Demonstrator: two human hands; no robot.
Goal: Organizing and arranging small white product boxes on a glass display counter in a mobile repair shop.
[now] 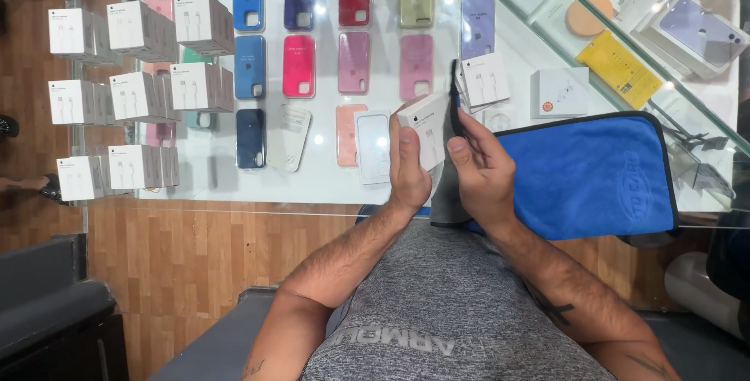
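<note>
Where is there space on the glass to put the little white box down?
The blue cloth offers bare room right of the right hand. Glass before the stacked white boxes looks free. Phone cases crowd the shelf beneath, beyond the left hand.

You are looking down on a glass display counter [328, 186] with a white shelf under the pane; small round ceiling lights glare off the glass. Beneath it, phone cases [298, 65] in blue, pink, red, purple and yellow lie in rows, and to their left white boxes [141, 92] stand in stacked groups. A second glass counter [625, 37] runs off at an angle to your upper right, with more boxed goods below it. Under and beside the counters you see a wood floor [187, 264] of warm brown planks. A dark grey seat [47, 311] stands at your lower left.
</note>
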